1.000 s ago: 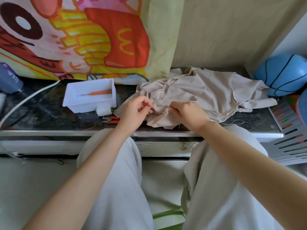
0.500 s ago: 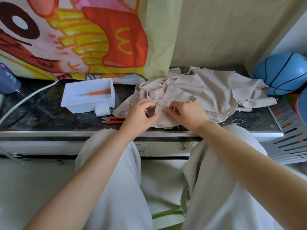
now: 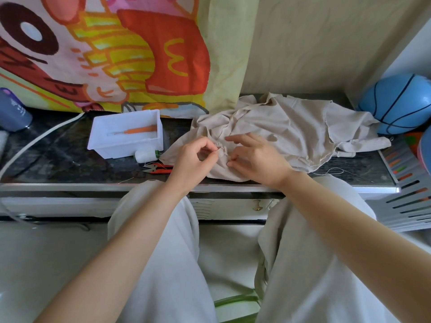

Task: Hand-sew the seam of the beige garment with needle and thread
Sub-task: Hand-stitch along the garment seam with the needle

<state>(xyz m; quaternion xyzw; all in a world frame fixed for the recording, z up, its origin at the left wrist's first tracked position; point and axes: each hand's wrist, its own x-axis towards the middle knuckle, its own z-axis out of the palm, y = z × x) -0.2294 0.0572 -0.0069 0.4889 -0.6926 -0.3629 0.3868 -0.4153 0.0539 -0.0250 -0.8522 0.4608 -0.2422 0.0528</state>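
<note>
The beige garment point(image 3: 279, 134) lies crumpled on the dark stone-patterned counter point(image 3: 58, 159), heaped in soft folds with raw, fraying edges along its right side and its near corner draped toward the counter's metal front edge. At the bunched fabric near its left end the left hand point(image 3: 193, 159) has thumb and forefinger pressed together on a thin needle point(image 3: 218, 149) — its tip meets the puckered seam. The right hand point(image 3: 258, 157) rests on the cloth just beside it, fingers loosely spread, the upper ones extended flat and the lower ones curled down onto the fabric. A fine thread point(image 3: 331, 170) loops loose on the counter to the right of the garment. Left of the cloth sit a white plastic tray point(image 3: 112, 148) holding an orange-handled tool point(image 3: 140, 131), a small white thread spool point(image 3: 145, 156) just in front of it, and red-handled snips point(image 3: 158, 169) near the left wrist. Behind stands a bright cartoon-printed cloth point(image 3: 105, 50) against a pale wall; a blue ball point(image 3: 398, 103) sits at the far right — a purple-blue bottle point(image 3: 11, 110) at the far left.
</note>
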